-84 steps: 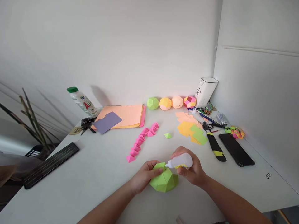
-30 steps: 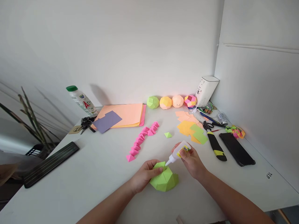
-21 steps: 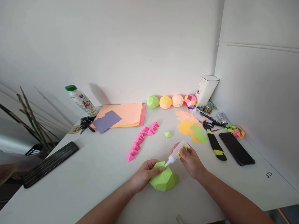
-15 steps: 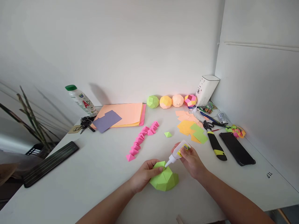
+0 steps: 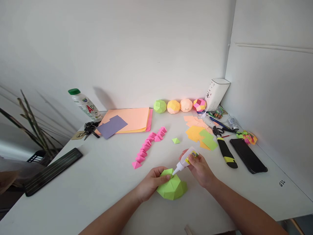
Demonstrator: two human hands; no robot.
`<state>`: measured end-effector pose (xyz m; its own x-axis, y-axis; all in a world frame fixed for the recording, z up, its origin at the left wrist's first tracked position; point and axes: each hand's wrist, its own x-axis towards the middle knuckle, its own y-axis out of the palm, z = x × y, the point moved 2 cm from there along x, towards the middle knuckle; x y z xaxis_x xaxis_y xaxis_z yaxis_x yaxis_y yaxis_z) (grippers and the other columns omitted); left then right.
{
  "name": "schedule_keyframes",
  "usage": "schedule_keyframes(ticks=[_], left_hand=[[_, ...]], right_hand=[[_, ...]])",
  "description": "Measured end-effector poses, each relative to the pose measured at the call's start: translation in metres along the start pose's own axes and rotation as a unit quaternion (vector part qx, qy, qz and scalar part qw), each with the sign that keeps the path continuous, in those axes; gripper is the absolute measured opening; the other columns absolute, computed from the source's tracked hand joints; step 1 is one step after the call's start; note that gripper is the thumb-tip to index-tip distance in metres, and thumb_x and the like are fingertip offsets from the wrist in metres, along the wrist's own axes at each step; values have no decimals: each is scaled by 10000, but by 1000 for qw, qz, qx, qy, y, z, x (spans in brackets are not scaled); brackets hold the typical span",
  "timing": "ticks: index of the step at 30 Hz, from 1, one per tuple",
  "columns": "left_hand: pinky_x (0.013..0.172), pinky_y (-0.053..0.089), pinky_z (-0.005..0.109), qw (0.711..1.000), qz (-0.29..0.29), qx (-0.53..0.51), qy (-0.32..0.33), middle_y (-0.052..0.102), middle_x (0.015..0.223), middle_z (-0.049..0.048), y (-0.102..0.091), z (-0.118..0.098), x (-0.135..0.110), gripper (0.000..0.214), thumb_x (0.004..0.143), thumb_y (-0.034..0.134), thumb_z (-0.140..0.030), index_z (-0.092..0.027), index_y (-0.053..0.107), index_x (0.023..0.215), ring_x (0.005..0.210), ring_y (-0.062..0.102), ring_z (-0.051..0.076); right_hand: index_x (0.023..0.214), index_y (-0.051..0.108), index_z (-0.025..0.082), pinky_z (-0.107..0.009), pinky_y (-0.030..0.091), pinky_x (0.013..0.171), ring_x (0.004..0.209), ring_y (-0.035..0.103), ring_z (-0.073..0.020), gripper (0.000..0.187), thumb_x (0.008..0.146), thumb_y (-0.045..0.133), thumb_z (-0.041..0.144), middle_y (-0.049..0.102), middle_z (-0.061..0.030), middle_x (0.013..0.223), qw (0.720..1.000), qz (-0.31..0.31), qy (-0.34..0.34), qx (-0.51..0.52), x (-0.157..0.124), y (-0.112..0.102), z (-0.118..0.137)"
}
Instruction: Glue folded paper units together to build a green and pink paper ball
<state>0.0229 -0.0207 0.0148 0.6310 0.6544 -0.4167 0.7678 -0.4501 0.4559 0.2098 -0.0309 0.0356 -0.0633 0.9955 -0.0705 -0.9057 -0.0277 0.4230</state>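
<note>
Watch first for creasing in the green shell (image 5: 170, 189) at lower centre of the frame, gripped by its upper left side in the left hand (image 5: 154, 182), and liable to buckle under too firm a pinch. Beware next of an overflow from the bottle (image 5: 187, 158) just above and to the right, tilted downward and clasped in the right hand (image 5: 201, 169), given too hard a squeeze. Mind last the nozzle (image 5: 177, 169), at the shell's upper edge, contact hard to tell, and apt to poke or smear that edge with any slip.
</note>
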Motion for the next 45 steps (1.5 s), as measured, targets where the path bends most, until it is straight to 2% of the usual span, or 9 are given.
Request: schedule_keyframes(ticks=[8, 27, 35, 41, 45], left_hand=[[537, 386, 226, 1000, -8, 2, -4, 654, 668, 15, -1, 1, 0, 332, 609, 797, -408, -136, 674, 756, 568, 549, 118], [525, 387, 216, 1000, 0, 0, -2, 646, 653, 2, 1, 0, -1, 311, 618, 793, -400, -142, 676, 745, 553, 542, 102], [511, 383, 211, 1000, 4, -12, 2, 645, 628, -7, 1, -1, -1, 290, 628, 792, -386, -144, 676, 740, 530, 537, 94], [524, 397, 214, 1000, 3, -10, 1, 652, 655, -1, -1, 1, -1, 296, 634, 790, -381, -137, 675, 757, 553, 551, 99], [519, 391, 207, 1000, 6, -12, 3, 647, 637, -5, 0, 0, -1, 296, 630, 792, -380, -135, 669, 741, 542, 544, 94]], right_hand=[[935, 582, 213, -324, 438, 667, 700, 515, -172, 301, 794, 643, 471, 628, -47, 809, 999, -30, -16, -1, 2, -5, 1], [936, 600, 211, -305, 421, 650, 700, 516, -162, 304, 780, 665, 464, 634, -42, 806, 1000, -25, -3, 5, 2, -5, -2], [886, 607, 212, -298, 411, 651, 678, 496, -153, 257, 813, 632, 457, 620, -30, 765, 1000, 18, 8, -15, -1, 2, 2], [933, 601, 209, -300, 418, 656, 704, 505, -157, 275, 804, 648, 448, 625, -41, 800, 1000, -11, -21, 17, 1, -3, 1], [929, 604, 208, -295, 412, 658, 699, 496, -151, 271, 800, 656, 440, 623, -38, 796, 1000, -19, -10, 13, 1, -4, 0]])
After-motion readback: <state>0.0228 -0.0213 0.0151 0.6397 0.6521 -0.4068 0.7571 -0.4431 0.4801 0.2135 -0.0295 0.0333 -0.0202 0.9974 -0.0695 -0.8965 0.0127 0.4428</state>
